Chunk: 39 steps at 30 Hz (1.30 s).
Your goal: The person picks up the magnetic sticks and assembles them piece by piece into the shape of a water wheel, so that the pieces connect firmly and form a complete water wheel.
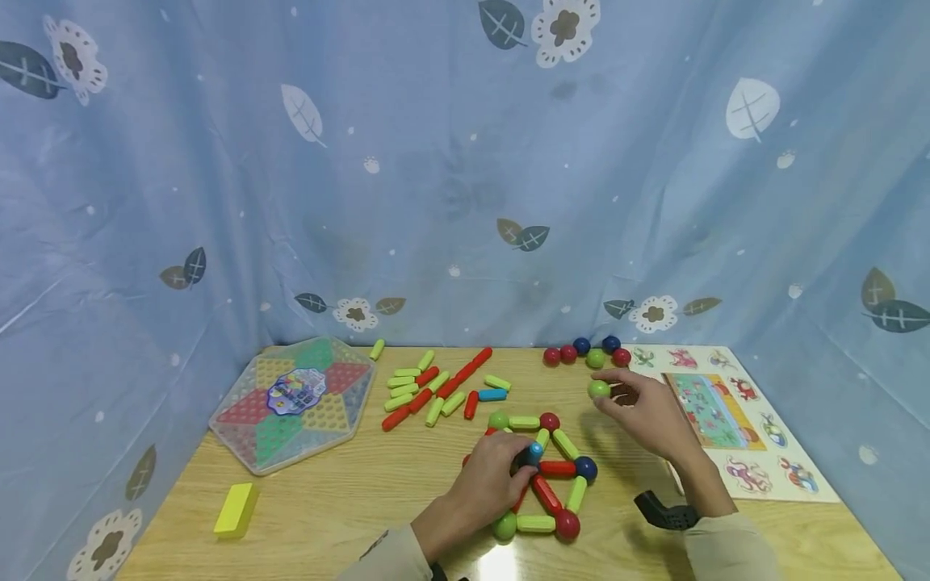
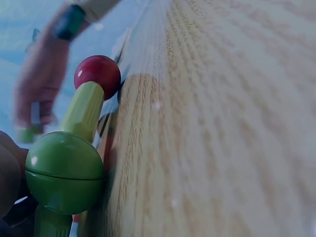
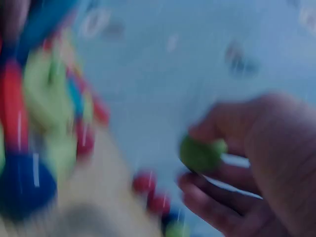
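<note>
A wheel of magnetic rods and balls lies on the table, with a navy ball (image 1: 585,468), a red ball (image 1: 567,524) and a green ball (image 1: 504,526) at corners of its rim. Over its middle, my left hand (image 1: 485,476) grips an upright blue rod (image 1: 535,452) and hides the hub below. My right hand (image 1: 654,415) pinches a green ball (image 1: 599,389) above the table, right of the wheel's far side. In the right wrist view that pinched ball (image 3: 200,154) is blurred between thumb and fingers. Red rods (image 1: 558,468) run inward from the rim.
Loose yellow-green and red rods (image 1: 450,386) are spread behind the wheel. Several spare balls (image 1: 568,354) stand along the curtain. A Chinese checkers board (image 1: 341,424) lies at left, near a yellow block (image 1: 236,510). At right is a sea-animal puzzle board (image 1: 788,480).
</note>
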Available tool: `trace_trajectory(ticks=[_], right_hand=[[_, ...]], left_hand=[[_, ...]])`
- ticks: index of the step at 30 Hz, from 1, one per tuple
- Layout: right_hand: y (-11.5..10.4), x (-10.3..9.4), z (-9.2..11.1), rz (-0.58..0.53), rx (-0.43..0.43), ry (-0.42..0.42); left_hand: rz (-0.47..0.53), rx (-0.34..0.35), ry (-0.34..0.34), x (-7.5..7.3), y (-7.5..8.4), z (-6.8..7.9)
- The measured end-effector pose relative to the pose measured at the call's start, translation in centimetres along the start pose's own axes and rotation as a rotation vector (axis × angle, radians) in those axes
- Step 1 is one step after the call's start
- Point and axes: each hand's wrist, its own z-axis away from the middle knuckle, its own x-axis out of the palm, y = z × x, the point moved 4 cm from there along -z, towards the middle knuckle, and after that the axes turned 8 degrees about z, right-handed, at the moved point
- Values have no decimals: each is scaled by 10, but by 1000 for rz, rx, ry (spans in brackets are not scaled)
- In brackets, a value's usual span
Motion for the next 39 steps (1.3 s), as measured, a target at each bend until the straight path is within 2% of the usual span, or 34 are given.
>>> trace_trajectory(ticks=[4, 6, 8, 15, 20, 24, 26, 28, 31, 34, 36, 39], right_hand=[[-43, 3, 2, -316, -171, -189], [-58, 7, 4, -405, -233, -269], [-68, 12, 5, -449, -261, -328], [-76, 27, 8, -439, -266, -416], [-74, 32, 8, -404, -282, -438], [-72, 34, 9, -384, -279, -432], [-73, 34, 9, -374, -273, -425], [-72, 35, 10, -366, -265, -423], [-72, 36, 10, -368, -259, -431], [-70, 37, 10, -386, -255, -444], [-67, 37, 10, -409, -255, -452], [-59, 38, 9, -465, -251, -460]], left_hand=[[4, -10, 5, -2, 0, -1], [-1, -11, 7, -3, 0, -2], [-7, -10, 10, -3, 0, -2], [0, -9, 10, -3, 0, -3], [-9, 1, 17, -3, 0, -3], [1, 21, -3, -6, -3, -3], [54, 25, -18, -11, -6, -3], [148, 8, -31, -22, -12, -2], [345, -46, -45, -43, -28, 4], [515, -116, -51, -67, -50, 16], [600, -150, -32, -81, -65, 24], [635, -187, 48, -101, -88, 35]])
